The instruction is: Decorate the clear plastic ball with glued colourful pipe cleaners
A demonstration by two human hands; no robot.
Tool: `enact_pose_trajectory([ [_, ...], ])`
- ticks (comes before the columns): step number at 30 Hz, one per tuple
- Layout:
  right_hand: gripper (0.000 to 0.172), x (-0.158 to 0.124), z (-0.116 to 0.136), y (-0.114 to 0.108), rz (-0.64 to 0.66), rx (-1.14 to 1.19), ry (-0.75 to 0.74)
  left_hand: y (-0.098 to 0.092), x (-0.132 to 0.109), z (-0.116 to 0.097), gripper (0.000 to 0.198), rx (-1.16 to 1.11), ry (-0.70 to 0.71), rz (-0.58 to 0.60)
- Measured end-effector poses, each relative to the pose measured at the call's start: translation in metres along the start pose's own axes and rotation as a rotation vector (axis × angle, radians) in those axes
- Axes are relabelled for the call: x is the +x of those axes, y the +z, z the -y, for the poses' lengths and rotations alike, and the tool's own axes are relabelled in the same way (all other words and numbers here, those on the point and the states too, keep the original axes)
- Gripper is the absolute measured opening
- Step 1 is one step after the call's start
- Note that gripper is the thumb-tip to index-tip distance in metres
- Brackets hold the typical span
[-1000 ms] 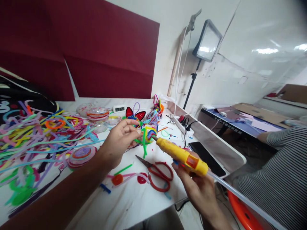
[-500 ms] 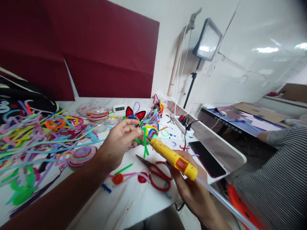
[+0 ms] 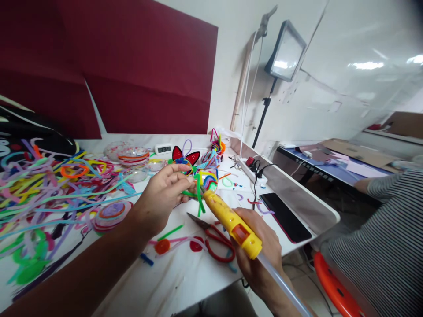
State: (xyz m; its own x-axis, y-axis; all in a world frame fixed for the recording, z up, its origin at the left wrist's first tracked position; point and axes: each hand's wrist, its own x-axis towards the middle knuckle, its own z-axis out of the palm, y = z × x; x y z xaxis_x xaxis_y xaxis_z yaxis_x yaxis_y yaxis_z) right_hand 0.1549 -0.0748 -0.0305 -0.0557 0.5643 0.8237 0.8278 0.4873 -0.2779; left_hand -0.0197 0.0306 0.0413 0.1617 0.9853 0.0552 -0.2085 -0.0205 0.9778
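Observation:
My left hand (image 3: 165,193) pinches a bent green pipe cleaner (image 3: 200,198) between thumb and fingertips. Wrapped round a yellow hot glue gun (image 3: 231,220) is my right hand (image 3: 261,251); a clear glue stick (image 3: 280,281) sticks out of the gun's rear. The gun's nozzle is right by the green pipe cleaner; whether they touch I cannot tell. Just behind stands a colourful pipe-cleaner figure (image 3: 209,181), partly hidden by my fingers, with red pointed shapes (image 3: 187,156) near it. Red-handled scissors (image 3: 220,246) lie partly open on the table below.
A heap of loose pipe cleaners (image 3: 66,185) covers the table's left. Coiled discs (image 3: 112,215) lie near my left forearm. To the right are a phone (image 3: 286,218) and a power strip (image 3: 253,171). A person in a striped sleeve (image 3: 380,237) sits at the far right.
The glue gun and my right hand have shifted slightly left, and the gun now points more steeply upward. My left hand keeps its pinch on the green pipe cleaner.

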Motion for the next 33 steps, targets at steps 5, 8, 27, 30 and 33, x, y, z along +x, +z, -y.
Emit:
enact_pose_trajectory([
  [5,0.023,-0.002,0.000,-0.001,0.032,-0.006,-0.018,-0.002,0.002,0.003,0.047,-0.033,-0.019,0.014],
  [8,0.027,-0.004,0.000,0.000,0.034,0.011,-0.032,-0.003,0.002,0.003,0.047,-0.047,-0.027,0.017],
  [27,0.037,-0.015,0.001,0.001,-0.033,-0.042,-0.073,-0.004,0.003,0.004,0.041,-0.105,-0.093,0.036],
  [30,0.036,-0.017,0.001,0.002,-0.065,-0.034,-0.081,-0.004,0.003,0.004,0.040,-0.119,-0.103,0.032],
  [33,0.033,-0.018,0.001,0.003,-0.098,-0.019,-0.079,-0.005,0.004,0.004,0.039,-0.130,-0.120,0.029],
])
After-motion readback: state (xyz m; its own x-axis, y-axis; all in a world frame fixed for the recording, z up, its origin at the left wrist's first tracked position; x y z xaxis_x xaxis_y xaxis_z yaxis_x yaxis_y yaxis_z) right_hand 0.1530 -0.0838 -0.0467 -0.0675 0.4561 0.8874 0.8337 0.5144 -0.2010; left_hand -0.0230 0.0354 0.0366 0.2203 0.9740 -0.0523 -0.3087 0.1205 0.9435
